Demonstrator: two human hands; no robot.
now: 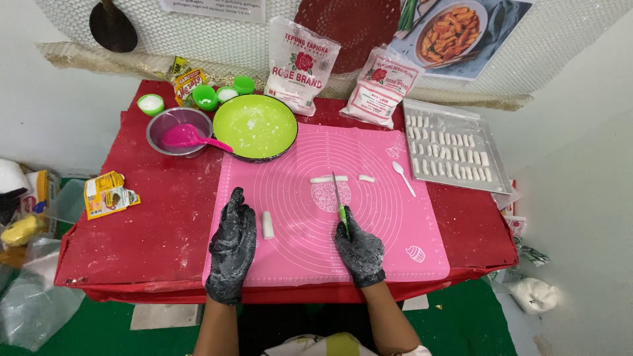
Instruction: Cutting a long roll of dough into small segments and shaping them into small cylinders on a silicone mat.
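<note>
Makeshift home kitchen: flour bags [301, 64], mixing bowl [254, 126], pink baking mat [389, 224].

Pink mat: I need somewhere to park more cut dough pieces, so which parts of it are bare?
The pink mat is bare along its near-right corner, right of the right hand, and between both hands. Its far edge is crowded by the green bowl, the dough strip under the knife and the white spoon.

A green-handled knife [339, 201] stands with its thin blade pointing away, tip touching the right end of a white dough strip [328, 178] lying crosswise mid-mat, a short cut piece [366, 178] just right, another stubby piece [268, 225] lying lengthwise at left.
</note>
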